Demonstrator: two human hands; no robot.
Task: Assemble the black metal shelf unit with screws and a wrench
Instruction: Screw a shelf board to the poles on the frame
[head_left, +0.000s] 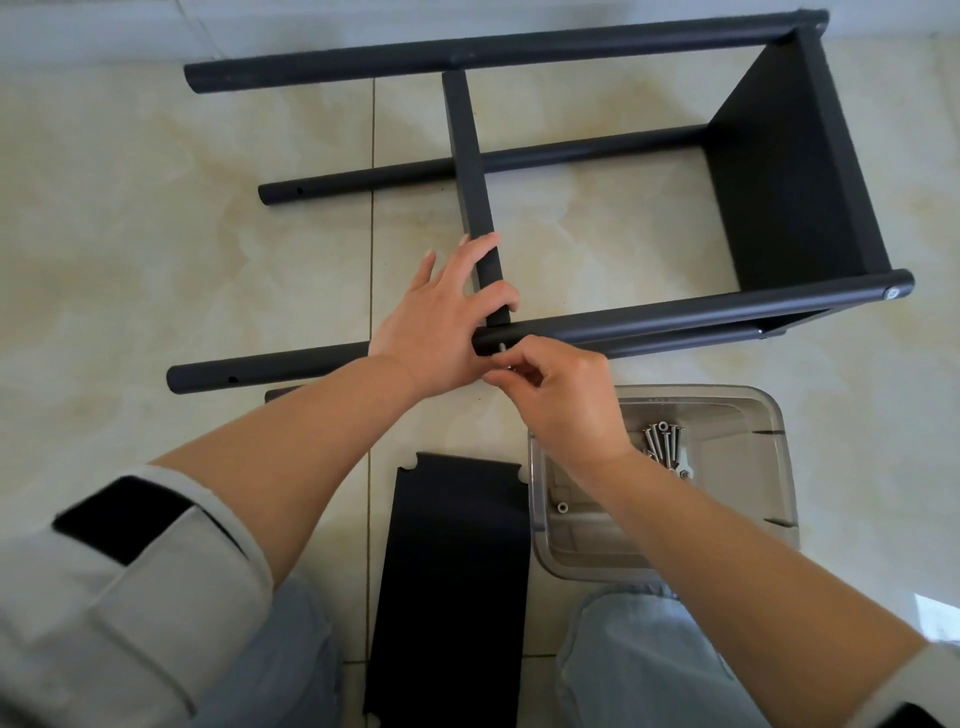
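Clear plastic tub (737, 415) held loose screws (662, 441); left hand (441, 322) grasped shelf panel (470, 171), right hand (566, 395) pinched a screw (502, 347).

Both forearms are bare, with light grey sleeves (130, 571) pushed up near the elbows; the left one bears a black rectangular patch (122, 517). The knees show pale blue jeans (649, 670)

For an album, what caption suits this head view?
Left hand steadies the shelf panel while right hand starts a screw into the pole.
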